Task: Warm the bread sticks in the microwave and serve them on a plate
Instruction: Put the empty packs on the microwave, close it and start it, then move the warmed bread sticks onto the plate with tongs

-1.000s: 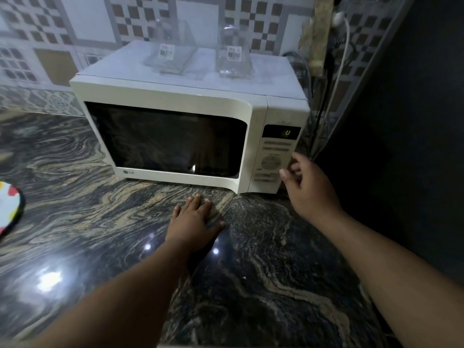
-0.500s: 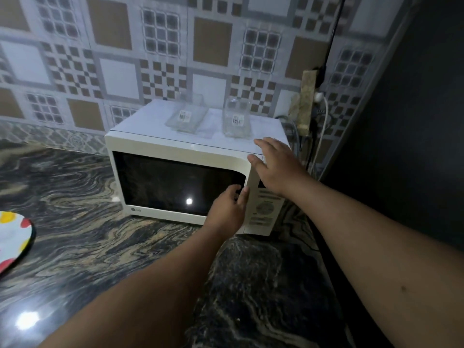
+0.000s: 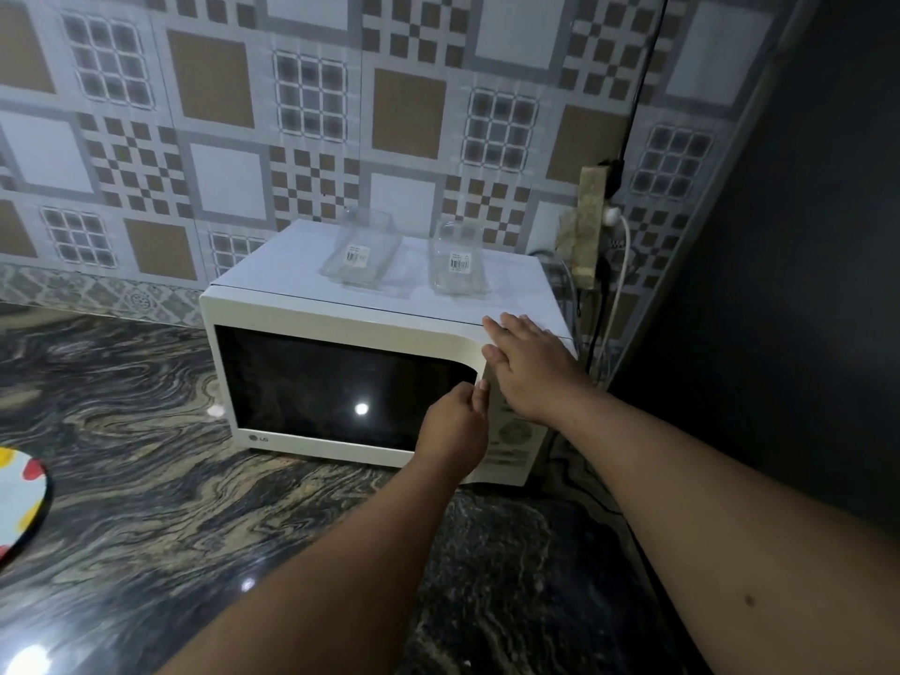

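Left hand [image 3: 455, 423] fingers are curling around the right edge of the microwave door [image 3: 341, 389], thumb tip pressing the door's front, gripping it. Right hand [image 3: 528, 365] fingers are lying straight and together, flat against the top right front corner of the microwave [image 3: 370, 343], palm covering the upper part of the control panel [image 3: 514, 438]; holding nothing. Both forearms are reaching in from the bottom of the view.

Door is sitting closed, dark glossy window reflecting a light spot. Bread sticks: cannot tell where, nothing visible through the dark glass. Plate [image 3: 19, 504] is showing partly at the left edge, well apart from the microwave, round, white with red and yellow blotches, resting on the counter.

Microwave is standing on a countertop [image 3: 146, 504] of polished dark stone with swirling tan and grey veins, shiny, catching light glints. Body is boxy, cream-white, smooth plastic and metal. Two clear glass containers [image 3: 363, 253] [image 3: 458, 263] are sitting on its top, each carrying a barcode sticker, side by side but apart.

Back wall [image 3: 311, 99] is showing glossy tiles in grey, white and brown squares and checker patterns. A socket strip [image 3: 591, 221] with a white plug and cables is hanging just right of the microwave. Right side wall [image 3: 803, 236] is looking plain dark, matte.
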